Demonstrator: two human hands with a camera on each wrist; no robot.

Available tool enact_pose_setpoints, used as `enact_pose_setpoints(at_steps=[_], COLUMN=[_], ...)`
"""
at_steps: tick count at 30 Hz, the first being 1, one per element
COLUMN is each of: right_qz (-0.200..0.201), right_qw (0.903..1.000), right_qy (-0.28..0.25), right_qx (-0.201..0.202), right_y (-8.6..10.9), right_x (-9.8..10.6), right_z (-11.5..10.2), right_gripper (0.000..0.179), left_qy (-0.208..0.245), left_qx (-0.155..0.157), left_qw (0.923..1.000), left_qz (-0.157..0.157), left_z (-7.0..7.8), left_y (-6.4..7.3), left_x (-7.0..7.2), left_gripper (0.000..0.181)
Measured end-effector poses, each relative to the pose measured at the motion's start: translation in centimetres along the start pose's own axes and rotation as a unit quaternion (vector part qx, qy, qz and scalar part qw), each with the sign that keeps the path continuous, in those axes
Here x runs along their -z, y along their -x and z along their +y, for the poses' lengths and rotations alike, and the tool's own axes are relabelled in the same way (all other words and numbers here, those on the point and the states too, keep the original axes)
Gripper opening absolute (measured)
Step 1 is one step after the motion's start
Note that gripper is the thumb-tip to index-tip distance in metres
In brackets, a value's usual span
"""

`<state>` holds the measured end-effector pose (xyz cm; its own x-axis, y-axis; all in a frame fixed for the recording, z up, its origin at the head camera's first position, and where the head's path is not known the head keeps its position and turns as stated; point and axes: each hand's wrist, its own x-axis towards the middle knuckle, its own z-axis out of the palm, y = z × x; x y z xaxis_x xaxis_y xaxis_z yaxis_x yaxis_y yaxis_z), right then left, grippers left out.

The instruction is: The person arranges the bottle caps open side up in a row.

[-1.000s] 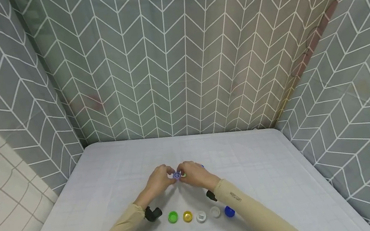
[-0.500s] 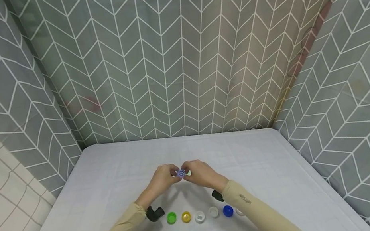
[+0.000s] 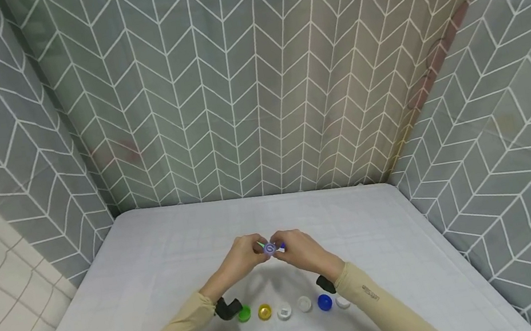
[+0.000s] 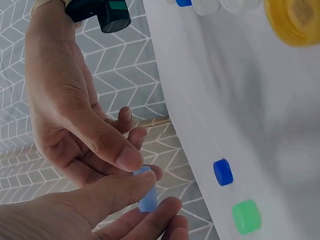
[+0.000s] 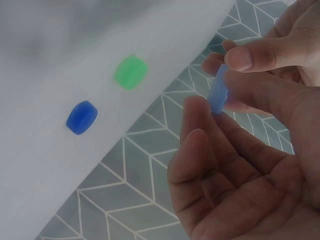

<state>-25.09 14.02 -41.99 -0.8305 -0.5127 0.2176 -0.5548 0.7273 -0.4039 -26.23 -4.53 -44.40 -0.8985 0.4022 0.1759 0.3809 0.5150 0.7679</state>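
A pale blue bottle cap (image 3: 270, 248) with a swirl mark on its top is raised between both hands over the far half of the table. My left hand (image 3: 242, 255) pinches it from one side, thumb and fingertips at its edge. From the opposite side my right hand (image 3: 305, 250) pinches the same cap, which shows edge-on with a ribbed side (image 4: 148, 197) in the left wrist view. Fingers of both hands cover part of it. Beyond the hands, a green cap (image 5: 131, 72) and a dark blue cap (image 5: 82, 118) lie on the table, mostly hidden in the head view.
Closer to the body, a row of caps lies on the white-covered table (image 3: 176, 226): green (image 3: 244, 313), yellow (image 3: 265, 312), white (image 3: 284, 311), translucent white (image 3: 304, 304), blue (image 3: 324, 302) and another white one (image 3: 343, 302) beside the right sleeve. A patterned curtain (image 3: 231, 78) stands behind.
Both hands have shifted right with the pale blue cap between them. The white cap at the row's right end has come out from behind the right sleeve.
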Motion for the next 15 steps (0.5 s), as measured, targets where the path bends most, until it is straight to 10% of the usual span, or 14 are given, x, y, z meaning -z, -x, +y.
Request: enact_pose_setpoints(at_steps=[15], right_qz=[0.026], right_qw=[0.9993], right_qy=[-0.022], right_qx=[-0.013], right_y=[2.3], right_x=[0.5], right_z=[0.8], right_gripper=[0.023], left_qy=[0.008], left_qx=[-0.022], left_qw=[0.9996], left_qz=[-0.014], left_z=[1.0], left_y=[-0.2], left_x=[-1.5], left_gripper=[0.029])
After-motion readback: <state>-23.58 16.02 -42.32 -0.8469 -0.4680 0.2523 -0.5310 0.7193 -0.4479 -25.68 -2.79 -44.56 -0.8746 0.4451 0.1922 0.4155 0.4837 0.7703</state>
